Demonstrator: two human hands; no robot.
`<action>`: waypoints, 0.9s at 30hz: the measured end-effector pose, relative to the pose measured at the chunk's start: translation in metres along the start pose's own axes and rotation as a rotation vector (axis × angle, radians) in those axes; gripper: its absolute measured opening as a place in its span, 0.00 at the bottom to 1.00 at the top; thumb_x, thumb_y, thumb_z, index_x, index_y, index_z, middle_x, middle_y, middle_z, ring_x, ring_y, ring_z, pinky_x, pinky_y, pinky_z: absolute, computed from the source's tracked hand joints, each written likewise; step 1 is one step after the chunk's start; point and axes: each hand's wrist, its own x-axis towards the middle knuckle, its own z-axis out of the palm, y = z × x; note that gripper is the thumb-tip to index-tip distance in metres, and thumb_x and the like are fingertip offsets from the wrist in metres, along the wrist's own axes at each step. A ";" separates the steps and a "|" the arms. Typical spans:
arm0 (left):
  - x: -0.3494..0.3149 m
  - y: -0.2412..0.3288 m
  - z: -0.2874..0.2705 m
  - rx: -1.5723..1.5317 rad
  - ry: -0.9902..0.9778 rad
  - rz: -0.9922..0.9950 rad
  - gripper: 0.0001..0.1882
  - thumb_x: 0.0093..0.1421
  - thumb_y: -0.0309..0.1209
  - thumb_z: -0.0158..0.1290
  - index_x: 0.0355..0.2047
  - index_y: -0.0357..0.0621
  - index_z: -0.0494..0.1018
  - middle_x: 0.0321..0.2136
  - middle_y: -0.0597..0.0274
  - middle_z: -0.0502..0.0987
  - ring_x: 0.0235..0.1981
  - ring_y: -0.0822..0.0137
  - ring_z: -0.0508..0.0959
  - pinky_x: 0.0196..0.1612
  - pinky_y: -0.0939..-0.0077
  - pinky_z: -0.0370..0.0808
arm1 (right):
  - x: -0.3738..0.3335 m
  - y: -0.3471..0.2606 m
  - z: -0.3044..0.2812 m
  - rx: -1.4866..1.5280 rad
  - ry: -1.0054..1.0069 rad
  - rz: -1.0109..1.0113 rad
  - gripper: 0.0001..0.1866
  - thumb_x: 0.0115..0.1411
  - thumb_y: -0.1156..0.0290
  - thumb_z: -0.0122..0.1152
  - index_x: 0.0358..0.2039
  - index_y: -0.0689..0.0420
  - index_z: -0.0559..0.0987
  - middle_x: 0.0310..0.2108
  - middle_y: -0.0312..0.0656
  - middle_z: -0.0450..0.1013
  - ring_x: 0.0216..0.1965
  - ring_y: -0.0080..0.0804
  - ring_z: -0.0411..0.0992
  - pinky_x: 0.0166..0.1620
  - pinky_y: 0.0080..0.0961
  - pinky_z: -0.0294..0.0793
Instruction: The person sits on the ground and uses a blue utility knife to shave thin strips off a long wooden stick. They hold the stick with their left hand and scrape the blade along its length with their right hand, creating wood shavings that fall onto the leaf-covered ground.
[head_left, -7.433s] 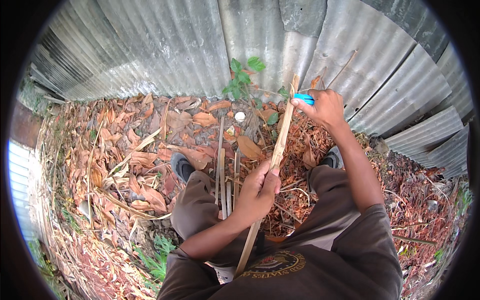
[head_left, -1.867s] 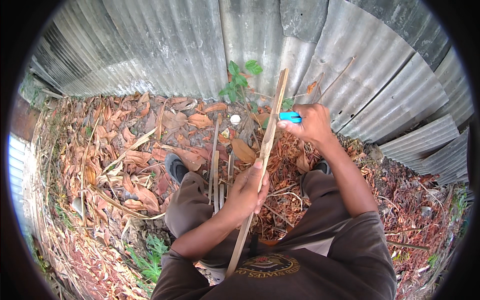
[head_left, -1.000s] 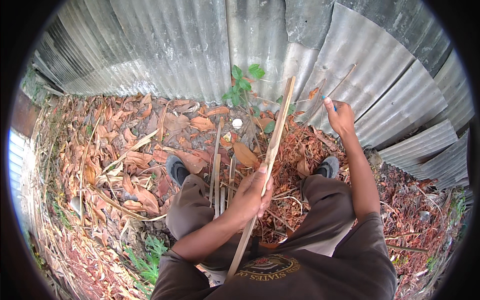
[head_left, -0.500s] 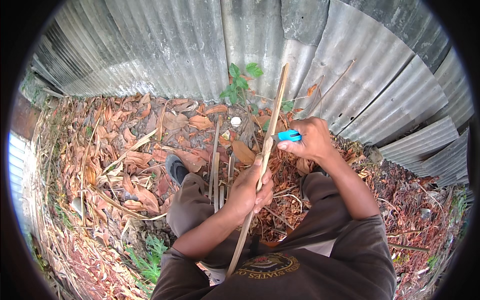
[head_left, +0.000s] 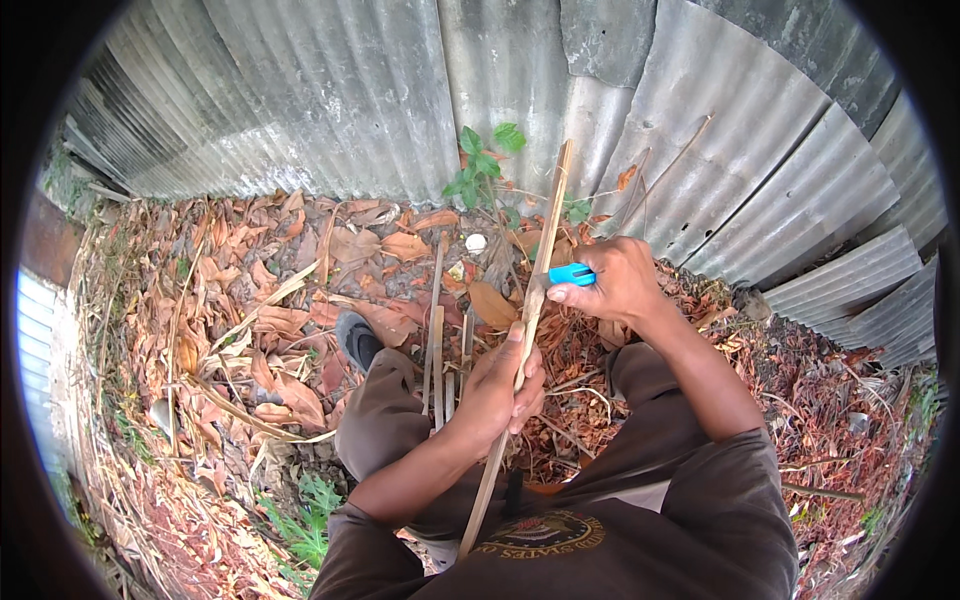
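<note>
A long, narrow strip of pale split wood point(head_left: 551, 225) slants from the fence side down to my lap. My left hand point(head_left: 497, 392) is closed round its middle, with the thumb along the strip. Above and to the right, my right hand point(head_left: 622, 282) grips a blue-handled cutter knife point(head_left: 574, 275). The knife's blade end meets the strip a little above my left hand; the blade itself is barely visible. Several more wood strips point(head_left: 437, 320) stand or lie between my legs, beside my left knee.
Corrugated metal sheets point(head_left: 330, 90) form a fence in front. Dry brown leaves point(head_left: 260, 320) cover the ground. A small green plant point(head_left: 475, 170) grows at the fence foot, near thin dry twigs point(head_left: 680, 160). A white round object point(head_left: 475, 243) lies among the leaves.
The strip's far end has come slightly toward me. The knife and my right hand have shifted a little to the left, still against the strip. My left hand keeps its hold.
</note>
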 end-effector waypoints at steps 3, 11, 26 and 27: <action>-0.002 0.001 0.003 0.026 0.021 -0.012 0.23 0.71 0.50 0.28 0.26 0.49 0.58 0.09 0.73 0.54 0.05 0.76 0.53 0.18 0.82 0.56 | 0.001 0.003 0.001 -0.019 0.065 -0.058 0.38 0.46 0.27 0.55 0.12 0.55 0.72 0.09 0.42 0.63 0.14 0.48 0.68 0.21 0.40 0.66; -0.003 -0.008 0.004 0.021 -0.007 -0.055 0.25 0.70 0.54 0.29 0.26 0.50 0.58 0.08 0.73 0.54 0.06 0.76 0.53 0.20 0.82 0.58 | 0.022 0.047 -0.006 -0.162 0.086 0.223 0.40 0.48 0.25 0.50 0.20 0.55 0.82 0.10 0.46 0.68 0.19 0.49 0.73 0.26 0.44 0.71; 0.009 0.001 0.001 0.108 0.072 0.006 0.24 0.70 0.53 0.34 0.27 0.47 0.61 0.10 0.72 0.57 0.07 0.76 0.57 0.14 0.83 0.57 | 0.002 0.048 -0.031 0.008 0.077 0.369 0.39 0.51 0.28 0.51 0.16 0.57 0.79 0.10 0.46 0.68 0.17 0.47 0.71 0.26 0.41 0.70; 0.010 0.001 0.002 0.116 0.077 0.003 0.24 0.70 0.52 0.34 0.27 0.47 0.62 0.10 0.71 0.57 0.07 0.76 0.57 0.13 0.83 0.57 | 0.000 0.037 -0.026 0.018 0.052 0.285 0.37 0.50 0.29 0.54 0.16 0.57 0.79 0.10 0.45 0.68 0.17 0.47 0.71 0.25 0.41 0.70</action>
